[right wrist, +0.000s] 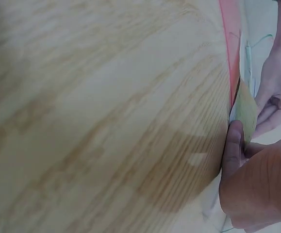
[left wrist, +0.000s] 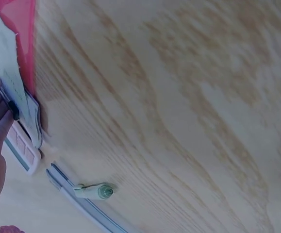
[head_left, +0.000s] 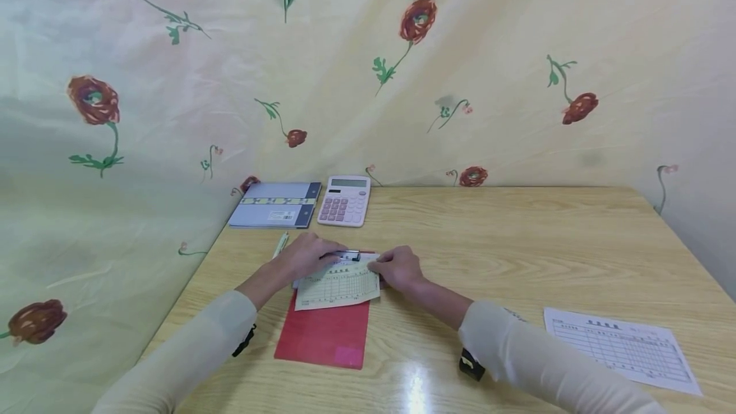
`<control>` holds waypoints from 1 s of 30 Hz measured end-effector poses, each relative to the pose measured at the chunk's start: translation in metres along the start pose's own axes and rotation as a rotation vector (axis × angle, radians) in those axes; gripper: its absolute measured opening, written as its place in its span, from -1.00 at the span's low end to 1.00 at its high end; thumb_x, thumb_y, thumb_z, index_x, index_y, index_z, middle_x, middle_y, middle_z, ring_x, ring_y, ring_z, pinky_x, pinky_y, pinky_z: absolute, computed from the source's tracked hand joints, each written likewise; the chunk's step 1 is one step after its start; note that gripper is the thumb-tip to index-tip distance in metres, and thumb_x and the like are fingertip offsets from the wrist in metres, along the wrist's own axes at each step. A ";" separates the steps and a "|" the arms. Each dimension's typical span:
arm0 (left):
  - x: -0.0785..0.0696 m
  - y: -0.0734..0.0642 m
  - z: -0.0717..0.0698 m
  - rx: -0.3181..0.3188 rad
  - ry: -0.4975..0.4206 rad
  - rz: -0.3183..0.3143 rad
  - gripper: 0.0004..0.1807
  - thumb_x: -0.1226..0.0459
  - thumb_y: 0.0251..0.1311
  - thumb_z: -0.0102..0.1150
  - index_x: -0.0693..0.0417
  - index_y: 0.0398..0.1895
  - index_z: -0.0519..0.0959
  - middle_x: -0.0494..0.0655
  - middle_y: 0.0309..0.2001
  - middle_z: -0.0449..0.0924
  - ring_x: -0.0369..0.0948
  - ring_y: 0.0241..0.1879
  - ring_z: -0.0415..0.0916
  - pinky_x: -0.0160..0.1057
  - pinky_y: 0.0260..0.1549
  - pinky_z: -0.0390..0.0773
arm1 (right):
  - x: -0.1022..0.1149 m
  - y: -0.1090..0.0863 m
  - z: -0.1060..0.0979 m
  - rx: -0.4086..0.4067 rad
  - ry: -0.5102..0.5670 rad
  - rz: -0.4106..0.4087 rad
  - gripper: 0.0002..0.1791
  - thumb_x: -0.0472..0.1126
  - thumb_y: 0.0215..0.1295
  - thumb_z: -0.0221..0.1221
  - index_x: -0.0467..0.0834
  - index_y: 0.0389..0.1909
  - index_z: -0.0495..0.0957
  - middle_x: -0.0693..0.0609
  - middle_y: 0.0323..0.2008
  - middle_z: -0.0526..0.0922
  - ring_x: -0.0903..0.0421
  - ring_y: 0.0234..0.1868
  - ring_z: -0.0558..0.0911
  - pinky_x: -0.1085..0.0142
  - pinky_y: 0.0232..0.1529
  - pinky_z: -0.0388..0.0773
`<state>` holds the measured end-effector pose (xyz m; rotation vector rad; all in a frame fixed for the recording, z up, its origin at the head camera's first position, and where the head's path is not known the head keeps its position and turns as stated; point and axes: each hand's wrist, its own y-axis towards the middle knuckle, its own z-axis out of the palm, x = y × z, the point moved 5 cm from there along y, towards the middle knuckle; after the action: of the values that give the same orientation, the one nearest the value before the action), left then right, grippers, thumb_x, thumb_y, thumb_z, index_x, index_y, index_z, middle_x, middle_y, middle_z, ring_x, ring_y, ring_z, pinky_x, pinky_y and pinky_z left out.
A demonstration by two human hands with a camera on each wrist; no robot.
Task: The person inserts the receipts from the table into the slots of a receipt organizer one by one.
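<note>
A red clipboard [head_left: 324, 334] lies on the table with a metal clip [head_left: 349, 255] at its far end. My left hand [head_left: 305, 251] grips the clip, its thumb and fingers around it in the left wrist view. Over the upper part of the board is a pale green printed form [head_left: 336, 287], its near edge lifted a little. Thumb and fingers of my right hand [head_left: 399, 267] pinch the form's far right corner close to the clip. White paper shows beneath the form; most of it is hidden.
Behind the hands stand a pink calculator [head_left: 345, 202] and a blue-grey notebook [head_left: 270, 204] with a patterned band. A pen [head_left: 280, 245] lies left of the clipboard. Another printed sheet [head_left: 623, 350] is at the right, near the right sleeve. Flowered cloth [head_left: 345, 69] hangs along the table's far edge.
</note>
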<state>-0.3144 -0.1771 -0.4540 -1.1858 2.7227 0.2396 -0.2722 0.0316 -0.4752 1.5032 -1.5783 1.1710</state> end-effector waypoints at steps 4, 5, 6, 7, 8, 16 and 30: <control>-0.002 -0.001 0.001 0.013 0.056 0.018 -0.65 0.19 0.49 0.32 -0.02 0.27 0.72 -0.02 0.00 0.81 -0.43 -0.62 0.42 -0.46 -0.56 0.40 | 0.002 -0.001 0.000 -0.002 -0.026 -0.005 -0.82 -0.30 0.41 0.38 -0.38 -0.16 0.76 -0.10 -0.35 0.80 0.14 -0.49 0.74 0.36 -0.41 0.65; -0.003 -0.001 0.001 0.015 0.064 0.023 -0.65 0.19 0.49 0.31 -0.02 0.28 0.71 -0.02 -0.03 0.82 -0.43 -0.64 0.39 -0.46 -0.58 0.38 | 0.003 -0.001 0.000 -0.001 -0.031 -0.008 -0.82 -0.30 0.41 0.38 -0.38 -0.16 0.76 -0.10 -0.34 0.80 0.14 -0.49 0.74 0.36 -0.41 0.65; -0.003 -0.001 0.001 0.014 0.070 0.027 -0.65 0.19 0.50 0.31 -0.01 0.28 0.71 -0.01 -0.05 0.82 -0.43 -0.66 0.37 -0.46 -0.59 0.36 | 0.003 -0.001 0.000 -0.001 -0.033 -0.008 -0.81 -0.29 0.41 0.37 -0.39 -0.15 0.75 -0.11 -0.34 0.80 0.14 -0.49 0.74 0.36 -0.40 0.65; -0.004 -0.001 0.001 0.012 0.071 0.031 -0.65 0.20 0.50 0.31 0.00 0.28 0.71 -0.01 -0.09 0.83 -0.44 -0.67 0.35 -0.46 -0.60 0.34 | 0.003 -0.001 0.000 -0.001 -0.040 -0.010 -0.80 -0.29 0.42 0.37 -0.39 -0.14 0.75 -0.11 -0.33 0.80 0.14 -0.49 0.74 0.36 -0.40 0.65; -0.004 -0.001 0.002 0.011 0.072 0.034 -0.65 0.20 0.50 0.30 0.00 0.28 0.71 -0.02 -0.12 0.83 -0.44 -0.67 0.34 -0.46 -0.60 0.33 | 0.003 -0.001 0.000 0.000 -0.043 -0.011 -0.79 -0.29 0.42 0.38 -0.40 -0.13 0.75 -0.11 -0.32 0.80 0.14 -0.49 0.75 0.36 -0.39 0.65; -0.005 -0.001 0.001 0.002 0.067 0.016 -0.67 0.22 0.53 0.26 -0.01 0.28 0.71 -0.11 -0.43 0.73 -0.41 -0.75 0.20 -0.45 -0.64 0.20 | 0.005 0.001 -0.001 0.013 -0.052 -0.028 -0.80 -0.29 0.46 0.34 -0.41 -0.15 0.74 -0.10 -0.35 0.79 0.14 -0.52 0.72 0.38 -0.43 0.62; -0.003 -0.001 0.002 -0.012 0.057 0.025 -0.68 0.22 0.55 0.23 -0.03 0.28 0.72 -0.01 -0.17 0.82 -0.47 -0.74 0.27 -0.49 -0.65 0.28 | 0.002 0.007 0.004 0.031 0.019 0.011 -0.79 -0.33 0.51 0.26 -0.42 -0.24 0.74 -0.12 -0.46 0.75 0.14 -0.64 0.67 0.29 -0.51 0.68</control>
<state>-0.3113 -0.1754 -0.4556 -1.1806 2.7905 0.2296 -0.2784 0.0271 -0.4759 1.5005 -1.5644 1.2179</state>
